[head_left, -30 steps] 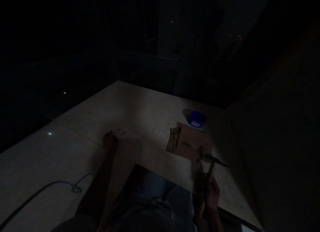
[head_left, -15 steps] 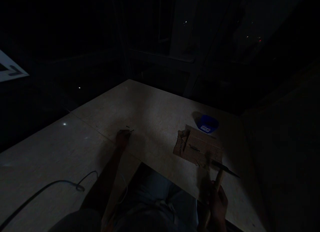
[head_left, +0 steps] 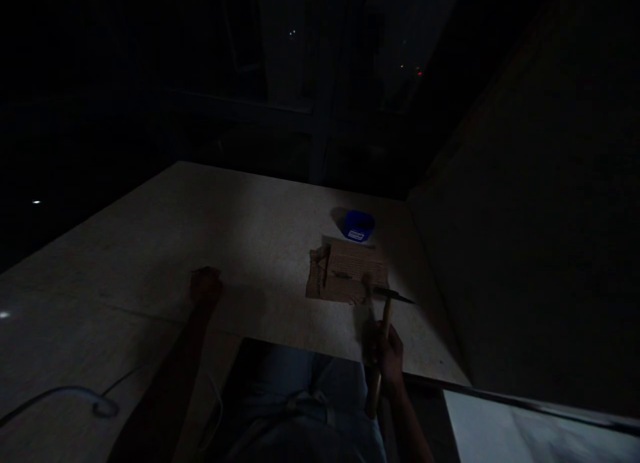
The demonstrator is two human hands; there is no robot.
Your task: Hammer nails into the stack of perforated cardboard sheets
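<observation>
My right hand [head_left: 391, 353] is closed round the wooden handle of a hammer [head_left: 386, 310]. The hammer's dark metal head, with one long tapered end, is over the near right edge of a torn piece of cardboard [head_left: 355, 270]. My left hand [head_left: 206, 286] rests on the tabletop left of the cardboard, fingers curled in. Thin dark tips show at its far side, too dim to name, and what the fingers hold is hidden. Behind the cardboard stands a blue plastic container [head_left: 359, 226] with a white label; its inside is too dark to read.
The pale table [head_left: 265, 230] meets a dark upright panel [head_left: 520, 250] on the right. A cable [head_left: 65, 390] loops on the table at the lower left. My lap [head_left: 300, 390] is below the near edge. The background is nearly black with small lights.
The view has turned right, so the table's things appear further left. My left hand now covers the spot where thin dark pieces showed. The hammer stays in my right hand.
</observation>
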